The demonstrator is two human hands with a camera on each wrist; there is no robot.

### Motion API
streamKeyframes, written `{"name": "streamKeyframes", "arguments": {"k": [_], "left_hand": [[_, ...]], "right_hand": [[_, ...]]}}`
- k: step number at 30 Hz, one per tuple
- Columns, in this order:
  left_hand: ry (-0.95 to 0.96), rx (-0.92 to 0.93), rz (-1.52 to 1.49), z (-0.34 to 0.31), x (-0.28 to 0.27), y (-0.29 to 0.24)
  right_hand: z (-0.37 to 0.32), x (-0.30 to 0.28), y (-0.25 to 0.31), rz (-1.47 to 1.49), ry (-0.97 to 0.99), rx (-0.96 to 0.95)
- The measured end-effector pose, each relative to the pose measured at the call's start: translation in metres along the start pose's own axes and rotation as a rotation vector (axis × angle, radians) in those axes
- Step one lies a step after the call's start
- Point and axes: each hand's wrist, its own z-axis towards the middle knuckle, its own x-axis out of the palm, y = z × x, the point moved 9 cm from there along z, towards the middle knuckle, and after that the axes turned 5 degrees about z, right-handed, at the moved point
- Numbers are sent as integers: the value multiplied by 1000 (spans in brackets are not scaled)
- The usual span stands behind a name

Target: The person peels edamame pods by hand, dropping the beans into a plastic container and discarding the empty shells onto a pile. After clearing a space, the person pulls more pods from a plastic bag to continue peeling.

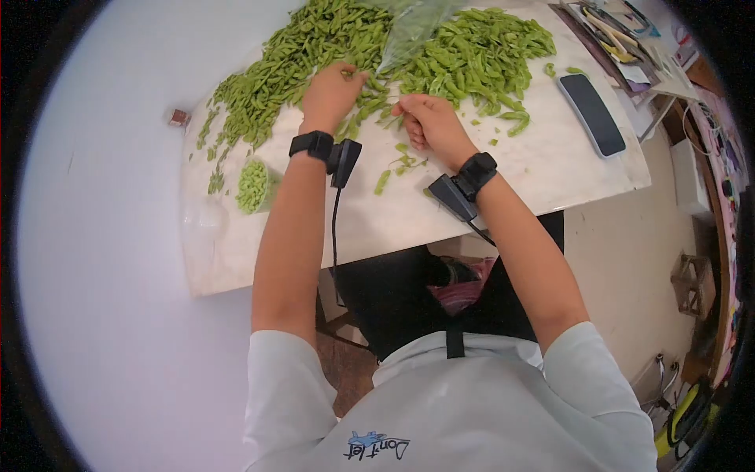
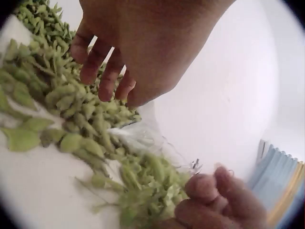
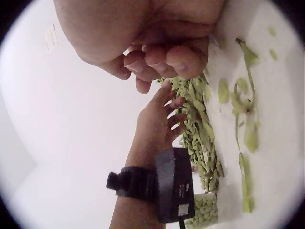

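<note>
Green soybean pods form a large heap (image 1: 275,86) at the back left of the table. My left hand (image 1: 332,93) is over the heap's near edge, fingers slightly bent and spread, with nothing held between them in the left wrist view. Just right of it, my right hand (image 1: 434,127) stays above the table with its fingers curled in. No thing shows in its grasp in the right wrist view. Loose stems and pod pieces (image 3: 245,109) lie below the right hand. A clear cup of shelled green beans (image 1: 253,187) stands left of the left forearm.
A second heap of pods (image 1: 480,59), lighter green, lies at the back right. Between the heaps is a clear plastic bag (image 1: 413,31). A phone (image 1: 592,115) lies near the table's right edge. The white wall (image 1: 102,197) borders the left side.
</note>
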Motion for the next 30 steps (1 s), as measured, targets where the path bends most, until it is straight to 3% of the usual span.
{"name": "streamKeyframes", "arguments": {"k": [3,18,21,24,25,30], "left_hand": [[35,-105,222,6,18,3],[-18,-54,-73,-2,26,5],[-241,43,-323,-9,7,6],[36,-179,-1124,-28,30,-7],[96,-147,-1275,-35,34,-17],[143,-133,-1486,-70,61,-33]], "right_hand": [[1,-3,-1,-13,-32,40],[5,-2,-2,-88,-24,12],[7,-5,-5,-35,-15,12],[6,-6,-3,-29,-34,-20],[5,-3,0,-62,-57,-15],[-7,-4,-5,-166,-86,-62]]}}
